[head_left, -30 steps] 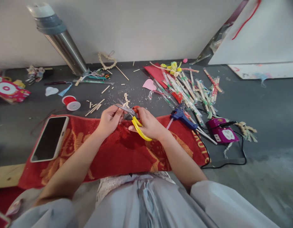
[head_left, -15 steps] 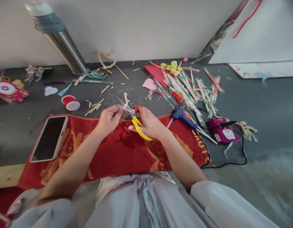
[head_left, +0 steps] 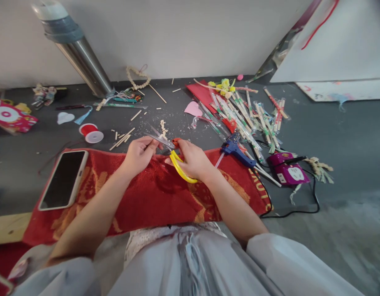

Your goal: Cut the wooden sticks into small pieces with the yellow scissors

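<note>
My right hand (head_left: 194, 161) is closed around a pair of scissors (head_left: 181, 170) with a curved yellow handle, and an orange part shows at its fingertips. The scissors' metal blades are parted and point left, towards my left hand (head_left: 140, 155). That hand is closed in a pinch right beside the blades; what lies between its fingers is too small and hidden to name. Just beyond the blades lies a little row of cut pale wood bits (head_left: 163, 128). Several short thin wooden sticks (head_left: 122, 139) rest on the table left of them.
A red towel (head_left: 165, 201) lies under my forearms, with a phone (head_left: 64, 179) on its left. A thread spool (head_left: 91, 133) and steel flask (head_left: 85, 61) stand left. On the right are a blue glue gun (head_left: 237, 152), wrapped chopsticks (head_left: 239, 117) and a purple power socket (head_left: 288, 169) with a cable.
My hands and the scissors stay in nearly the same place, with only slight shifts of the fingers. The blades look a little wider apart than a second ago.
</note>
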`<state>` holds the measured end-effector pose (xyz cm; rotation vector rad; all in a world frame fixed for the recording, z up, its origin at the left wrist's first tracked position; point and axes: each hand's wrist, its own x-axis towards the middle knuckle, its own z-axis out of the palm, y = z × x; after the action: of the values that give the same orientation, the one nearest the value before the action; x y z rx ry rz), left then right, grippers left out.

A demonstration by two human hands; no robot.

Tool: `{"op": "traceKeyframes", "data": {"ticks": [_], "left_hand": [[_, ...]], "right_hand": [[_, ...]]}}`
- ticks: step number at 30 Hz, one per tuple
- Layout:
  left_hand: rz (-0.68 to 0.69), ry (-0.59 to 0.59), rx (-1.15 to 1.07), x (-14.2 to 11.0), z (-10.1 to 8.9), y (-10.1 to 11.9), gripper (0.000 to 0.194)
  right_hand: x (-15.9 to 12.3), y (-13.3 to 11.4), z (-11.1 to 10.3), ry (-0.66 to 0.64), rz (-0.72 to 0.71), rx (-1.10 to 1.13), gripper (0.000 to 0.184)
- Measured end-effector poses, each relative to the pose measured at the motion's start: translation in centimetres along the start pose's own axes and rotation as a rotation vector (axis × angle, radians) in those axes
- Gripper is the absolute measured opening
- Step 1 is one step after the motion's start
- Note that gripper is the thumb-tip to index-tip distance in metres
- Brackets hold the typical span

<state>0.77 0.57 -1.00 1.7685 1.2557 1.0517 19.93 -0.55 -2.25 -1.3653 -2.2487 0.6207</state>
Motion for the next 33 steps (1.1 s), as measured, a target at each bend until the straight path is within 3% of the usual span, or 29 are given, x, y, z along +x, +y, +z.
{"op": "traceKeyframes", "data": {"ticks": [6,11,18,26,33], "left_hand": [[-0.036,0.008,-0.014,0.1,0.3,0.3,0.045],[0.115,0.154,0.192,-0.2,0.5,0.2,0.038],[0.141,0.094,0.192,-0.3,0.2,0.0,0.046],[0.065,0.039,0.063,-0.2,0.4,0.1,0.056],[0.056,0.029,0.075,0.0,0.3,-0.3,0.052]], "right_hand": [[0.0,-0.8,-0.4,-0.001,0.085,-0.021,0.054],[0.1,-0.5,0.0,0.058,0.079,0.029,0.055],[-0.2,0.2,0.8,0.169,-0.035,0.033,0.064],[-0.3,0.1,0.2,0.109,-0.039,-0.002,0.077],[-0.2,0.3,0.5,0.094,-0.036,0.032,0.064]]}}
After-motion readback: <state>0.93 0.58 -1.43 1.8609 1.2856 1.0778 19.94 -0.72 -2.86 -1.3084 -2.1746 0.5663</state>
